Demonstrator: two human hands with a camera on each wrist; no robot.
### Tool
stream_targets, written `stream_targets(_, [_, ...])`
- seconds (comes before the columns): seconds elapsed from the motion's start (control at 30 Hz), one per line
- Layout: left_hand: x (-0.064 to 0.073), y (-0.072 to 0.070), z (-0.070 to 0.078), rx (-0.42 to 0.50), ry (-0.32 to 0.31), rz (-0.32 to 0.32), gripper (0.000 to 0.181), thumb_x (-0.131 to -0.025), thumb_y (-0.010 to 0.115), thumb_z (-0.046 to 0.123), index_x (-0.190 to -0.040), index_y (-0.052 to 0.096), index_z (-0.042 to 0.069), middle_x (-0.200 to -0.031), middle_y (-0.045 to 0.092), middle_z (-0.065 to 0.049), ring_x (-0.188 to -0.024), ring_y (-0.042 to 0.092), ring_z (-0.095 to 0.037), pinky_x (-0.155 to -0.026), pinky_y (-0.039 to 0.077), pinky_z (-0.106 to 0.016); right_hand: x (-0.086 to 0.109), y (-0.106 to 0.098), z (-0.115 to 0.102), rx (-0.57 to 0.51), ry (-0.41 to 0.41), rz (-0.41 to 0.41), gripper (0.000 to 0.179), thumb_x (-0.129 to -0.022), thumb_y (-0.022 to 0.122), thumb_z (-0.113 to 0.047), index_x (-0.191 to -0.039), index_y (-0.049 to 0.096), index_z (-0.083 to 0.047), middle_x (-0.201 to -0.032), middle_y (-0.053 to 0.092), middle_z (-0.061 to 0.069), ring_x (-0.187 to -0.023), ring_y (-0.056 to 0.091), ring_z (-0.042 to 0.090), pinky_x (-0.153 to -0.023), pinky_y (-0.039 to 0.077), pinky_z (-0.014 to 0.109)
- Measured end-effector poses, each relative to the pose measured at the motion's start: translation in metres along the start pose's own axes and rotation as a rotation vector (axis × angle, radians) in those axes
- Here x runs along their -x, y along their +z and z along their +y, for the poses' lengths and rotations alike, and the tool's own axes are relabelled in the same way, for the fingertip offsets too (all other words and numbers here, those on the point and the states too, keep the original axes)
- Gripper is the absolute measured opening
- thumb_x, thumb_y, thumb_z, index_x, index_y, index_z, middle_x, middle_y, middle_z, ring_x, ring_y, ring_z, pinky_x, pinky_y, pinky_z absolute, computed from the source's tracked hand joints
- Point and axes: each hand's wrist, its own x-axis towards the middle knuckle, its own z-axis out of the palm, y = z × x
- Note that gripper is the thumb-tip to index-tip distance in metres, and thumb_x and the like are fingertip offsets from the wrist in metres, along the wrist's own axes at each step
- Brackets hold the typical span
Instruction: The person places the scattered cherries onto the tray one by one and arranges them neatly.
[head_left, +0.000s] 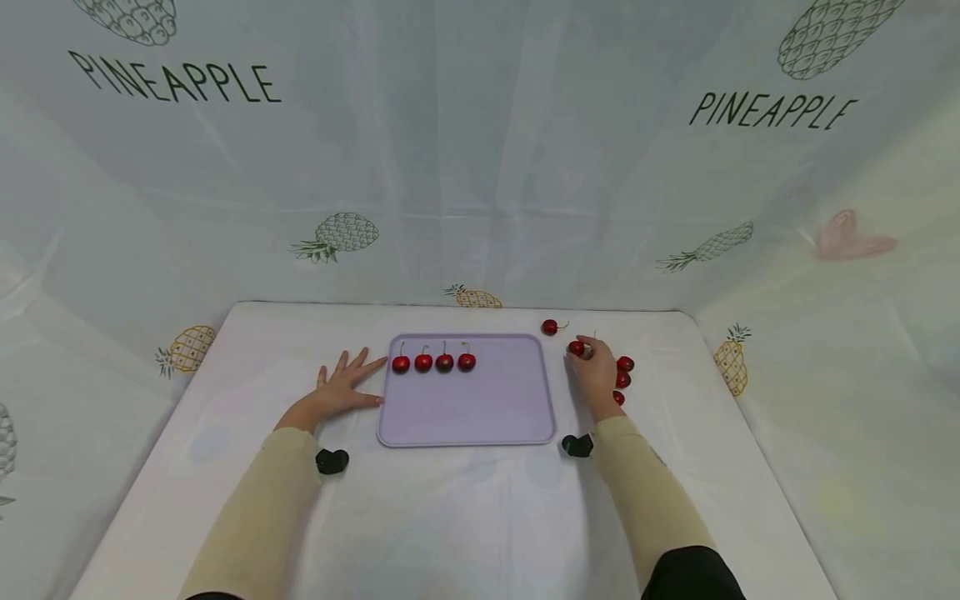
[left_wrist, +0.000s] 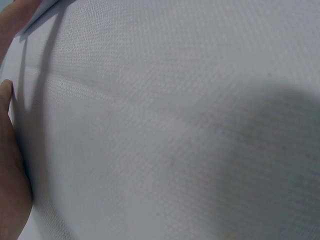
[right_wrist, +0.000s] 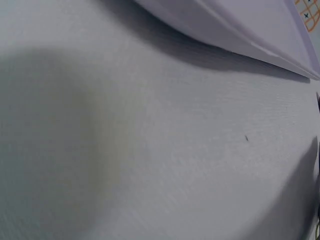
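Observation:
A lilac tray [head_left: 465,408] lies on the table, with a row of several red cherries, stems up, along its far left part; one is the cherry [head_left: 467,362] at the row's right end. My left hand [head_left: 341,393] is spread with straight fingers, its fingertips at the tray's left edge. Right of the tray, my right hand [head_left: 597,373] pinches a cherry [head_left: 576,347] between thumb and fingers. Further cherries [head_left: 624,379] lie just right of that hand, partly hidden by it. Another cherry [head_left: 550,327] with its stem lies beyond the tray's far right corner.
The white-covered table [head_left: 465,517] meets a hanging cloth [head_left: 480,167] printed with pineapples at its far edge. In the right wrist view the tray's raised rim [right_wrist: 235,35] crosses the top. The left wrist view is mostly table cover [left_wrist: 165,125].

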Motion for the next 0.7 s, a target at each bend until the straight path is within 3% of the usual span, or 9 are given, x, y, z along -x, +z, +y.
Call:
stream_targets(0.37, [0.0,-0.001,0.001,-0.007,0.005,0.002,0.087,-0.085,0.068,0.05,-0.155,0.027,0.018,-0.161,0.0,-0.02,-0.143,-0.018,-0.044,-0.102,-0.019,-0.068,0.006,0.005,-0.004,-0.046,-0.007,0.029,0.039,-0.09,0.071,-0.016,-0.127,0.063,-0.01,-0.121,0.057,0.012,-0.1,0.053,0.028,-0.086,0.049,0.041])
stream_targets(0.7, [0.001,-0.001,0.002,0.001,0.004,0.006,0.086,-0.085,0.069,0.049,-0.155,0.028,0.018,-0.162,0.001,-0.019,-0.143,-0.017,-0.044,-0.102,-0.019,-0.068,0.016,0.013,-0.024,-0.183,-0.126,0.036,0.038,-0.086,0.075,-0.012,-0.123,0.066,-0.006,-0.12,0.059,0.011,-0.093,0.06,0.026,-0.078,0.051,0.034])
